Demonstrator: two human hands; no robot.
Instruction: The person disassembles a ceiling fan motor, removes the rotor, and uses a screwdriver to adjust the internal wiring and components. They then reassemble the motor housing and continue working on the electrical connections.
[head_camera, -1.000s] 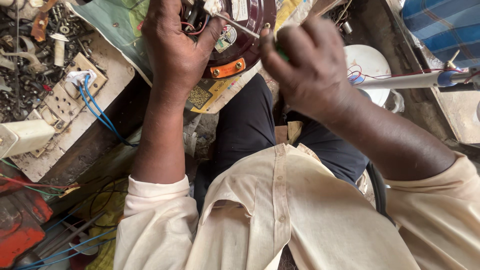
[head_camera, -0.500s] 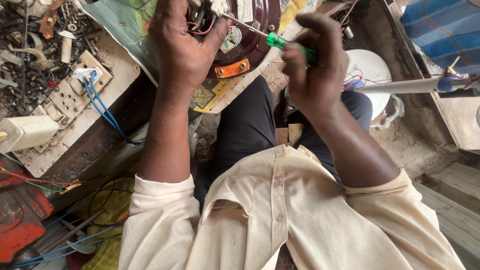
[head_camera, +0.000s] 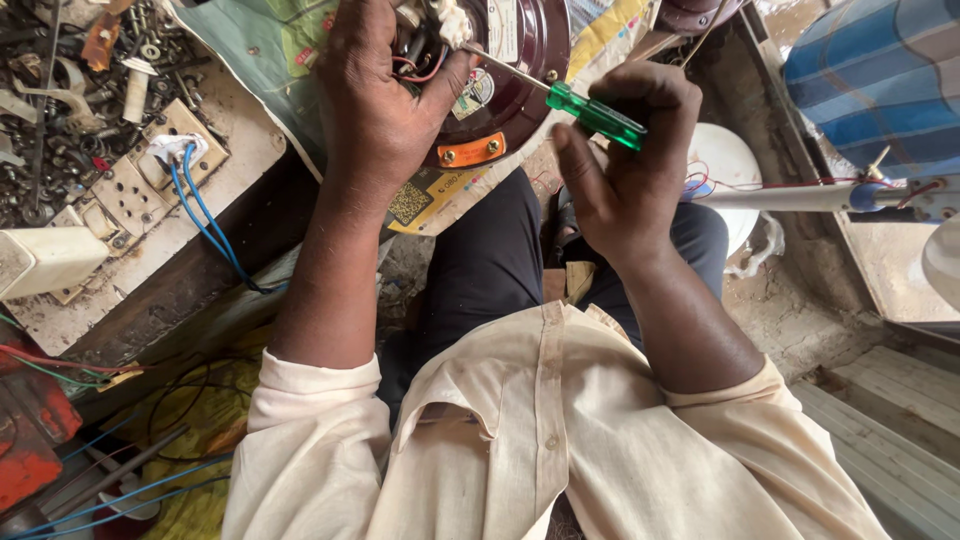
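Gripping a green-handled screwdriver (head_camera: 596, 115), right hand (head_camera: 625, 175) has its grip clenched around the handle, shaft angled up-left with the tip at the maroon round motor housing (head_camera: 520, 70). Left hand (head_camera: 385, 100) lies over the housing's left side, grip grasping it, thumb pressed against red wires (head_camera: 425, 72). Housing rests on printed paper (head_camera: 270, 50) above the knees. Left of the housing: socket plate (head_camera: 135, 175) with blue wires (head_camera: 200, 210), loose screws (head_camera: 60, 90).

Bright, even daylight, soft shadows, sharp focus, wide-angle stretching at the edges.
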